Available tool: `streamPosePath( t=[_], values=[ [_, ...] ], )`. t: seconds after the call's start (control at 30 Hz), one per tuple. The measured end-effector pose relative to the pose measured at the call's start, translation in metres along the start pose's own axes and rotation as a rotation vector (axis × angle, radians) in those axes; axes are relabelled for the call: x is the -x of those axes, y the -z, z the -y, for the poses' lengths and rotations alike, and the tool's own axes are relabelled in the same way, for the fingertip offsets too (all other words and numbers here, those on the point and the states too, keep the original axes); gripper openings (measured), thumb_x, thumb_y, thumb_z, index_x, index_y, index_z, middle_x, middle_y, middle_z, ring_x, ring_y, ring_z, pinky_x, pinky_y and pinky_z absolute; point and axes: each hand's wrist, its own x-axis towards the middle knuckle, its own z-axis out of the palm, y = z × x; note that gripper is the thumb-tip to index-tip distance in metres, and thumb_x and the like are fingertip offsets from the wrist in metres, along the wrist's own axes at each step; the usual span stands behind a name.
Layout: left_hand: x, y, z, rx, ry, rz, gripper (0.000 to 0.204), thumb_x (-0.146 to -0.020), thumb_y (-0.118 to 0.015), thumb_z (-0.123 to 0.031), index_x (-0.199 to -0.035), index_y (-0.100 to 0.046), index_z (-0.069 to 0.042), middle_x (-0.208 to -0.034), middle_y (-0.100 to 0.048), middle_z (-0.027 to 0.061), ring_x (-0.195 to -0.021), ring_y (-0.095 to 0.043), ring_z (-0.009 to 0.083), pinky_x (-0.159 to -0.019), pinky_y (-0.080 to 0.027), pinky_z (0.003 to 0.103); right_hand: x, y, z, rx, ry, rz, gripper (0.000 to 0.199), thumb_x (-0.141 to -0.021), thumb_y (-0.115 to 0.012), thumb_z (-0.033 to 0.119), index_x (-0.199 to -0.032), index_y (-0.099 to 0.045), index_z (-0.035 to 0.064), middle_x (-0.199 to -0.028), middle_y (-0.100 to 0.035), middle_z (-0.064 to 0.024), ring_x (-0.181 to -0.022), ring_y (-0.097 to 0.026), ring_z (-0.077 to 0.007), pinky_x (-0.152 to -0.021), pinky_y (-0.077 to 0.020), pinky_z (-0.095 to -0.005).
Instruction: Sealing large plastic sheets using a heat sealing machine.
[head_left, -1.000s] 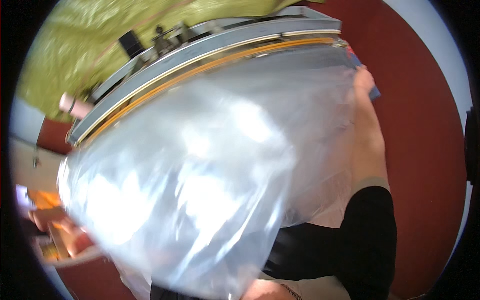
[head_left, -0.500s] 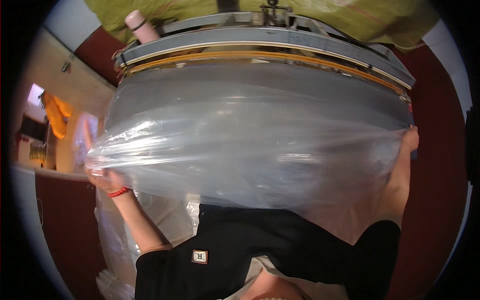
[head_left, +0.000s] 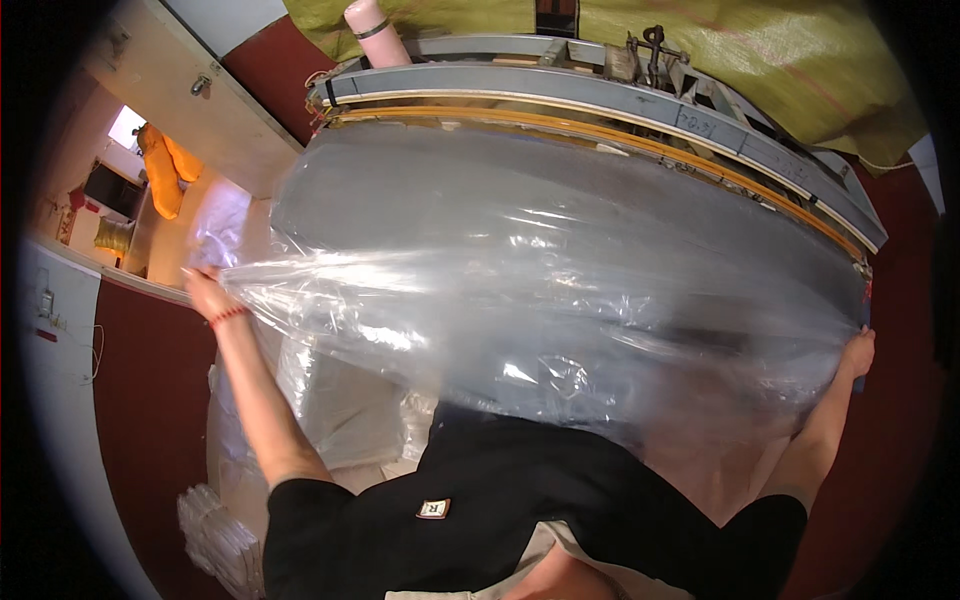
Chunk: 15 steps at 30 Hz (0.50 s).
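Observation:
A wide sheet of clear plastic film (head_left: 480,270) stretches across the grey surface before me, creased and shiny. At its left edge my left hand (head_left: 208,292), with a red bead bracelet at the wrist, is closed on the gathered film. My right hand (head_left: 857,352) grips the film's right edge. Between the hands the film is pulled taut into folds, and its near edge hangs against my black shirt. Beyond it lies a long grey metal bar (head_left: 560,85) with an orange strip (head_left: 600,130) along its near side.
A pink bottle (head_left: 376,35) stands behind the bar at the left. Yellow-green woven sheeting (head_left: 760,60) covers the back. Stacked clear plastic (head_left: 222,540) lies at lower left. Through an open doorway, orange objects (head_left: 165,170) show beside a pale door (head_left: 190,90).
The view has turned, so the bar and bottle sit farther right. My left hand has pulled the film outward to the left, and its fingers are now closed tighter. My right hand still grips its edge.

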Motion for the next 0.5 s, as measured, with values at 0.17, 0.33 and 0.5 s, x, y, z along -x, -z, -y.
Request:
streamPosePath(
  t=[0.17,0.33,0.5],
  values=[
    [-0.086,-0.040,-0.089,-0.886,-0.876,0.215,0.027,-0.087,-0.047,-0.025,-0.080,-0.057,-0.001,-0.066,-0.054,-0.0008,-0.059,-0.047,0.0084,-0.053,-0.038,0.021,0.000,-0.007,0.019,-0.033,0.027,0.014,0.037,-0.089,-0.030,0.037,-0.099,-0.051,0.0085,-0.097,-0.057,-0.0168,-0.091,-0.053,-0.0360,-0.071,-0.0420,-0.0455],
    [0.142,-0.132,-0.091,-0.966,-0.612,1.715,0.059,-0.068,-0.066,-0.030,-0.118,-0.044,-0.006,-0.115,-0.046,0.0101,-0.109,-0.042,0.0239,-0.093,-0.032,0.036,-0.011,-0.011,-0.016,0.060,-0.015,-0.017,0.037,-0.088,-0.030,0.038,-0.101,-0.051,0.0101,-0.097,-0.057,-0.0161,-0.090,-0.054,-0.0356,-0.071,-0.0418,-0.0464],
    [0.201,-0.028,0.054,-1.388,-0.561,1.577,0.053,-0.056,-0.057,0.004,-0.106,-0.050,-0.008,-0.093,-0.057,0.0134,-0.080,-0.057,0.0325,-0.069,-0.046,0.038,-0.020,-0.026,-0.003,0.101,0.022,0.018,0.037,-0.088,-0.030,0.039,-0.103,-0.051,0.0120,-0.097,-0.057,-0.0162,-0.089,-0.054,-0.0363,-0.071,-0.0419,-0.0476]
  ],
)
